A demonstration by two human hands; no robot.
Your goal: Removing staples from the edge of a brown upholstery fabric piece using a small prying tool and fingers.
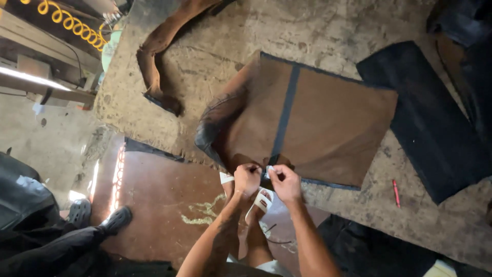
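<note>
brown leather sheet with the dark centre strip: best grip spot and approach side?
Probably the near edge of the brown leather sheet, where the dark strip ends: both the left hand and right hand already pinch there. It lies flat on the worktable, that edge overhanging, so come from the near side; the left corner is curled.

one head view only, so we look steeply down from above the near edge of the workbench [328, 31], fairly close, facing across it; floor [154, 190] and our own feet show below.
</note>
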